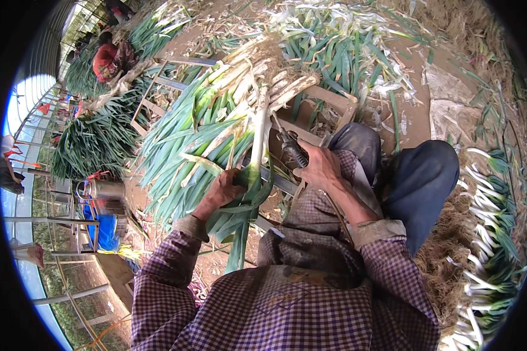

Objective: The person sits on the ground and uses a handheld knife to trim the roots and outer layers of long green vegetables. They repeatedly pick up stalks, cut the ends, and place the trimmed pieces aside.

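My left hand is closed round the green leaves of a leek, whose white stalk points away from me. In my right hand is a dark air blow gun with a ribbed body. Its thin nozzle reaches close to the leek's stalk; whether they touch I cannot tell. A brown hose runs from below my right hand toward my lap. Just beyond and left of the held leek, a heap of untrimmed leeks rests on a wooden frame, roots on the far right side.
White-stalked leeks lie in a long row at the right. Leafy scraps cover the ground ahead. A person in red crouches at the far left, near more leek heaps. A metal pot stands at the left.
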Demonstrator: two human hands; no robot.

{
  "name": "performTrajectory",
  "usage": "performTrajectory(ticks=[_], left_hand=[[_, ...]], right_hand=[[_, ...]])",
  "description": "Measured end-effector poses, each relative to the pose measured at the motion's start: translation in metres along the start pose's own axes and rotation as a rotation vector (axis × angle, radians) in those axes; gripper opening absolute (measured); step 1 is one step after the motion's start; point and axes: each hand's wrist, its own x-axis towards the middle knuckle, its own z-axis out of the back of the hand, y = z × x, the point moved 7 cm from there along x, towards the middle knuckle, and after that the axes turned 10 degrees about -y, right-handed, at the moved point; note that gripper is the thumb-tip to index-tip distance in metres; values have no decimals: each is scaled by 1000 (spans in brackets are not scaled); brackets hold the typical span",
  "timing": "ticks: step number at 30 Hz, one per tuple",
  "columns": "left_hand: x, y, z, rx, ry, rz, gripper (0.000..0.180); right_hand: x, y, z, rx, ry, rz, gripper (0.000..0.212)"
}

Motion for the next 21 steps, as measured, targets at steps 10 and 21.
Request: performTrajectory(ticks=[10, 21], left_hand=[[3, 22, -12, -458, 115, 96, 55], [-66, -37, -40, 406, -371, -353, 73]], right_hand=[[15, -7, -22, -19, 179, -32, 79], [-37, 10, 2, 52, 259, 29, 73]])
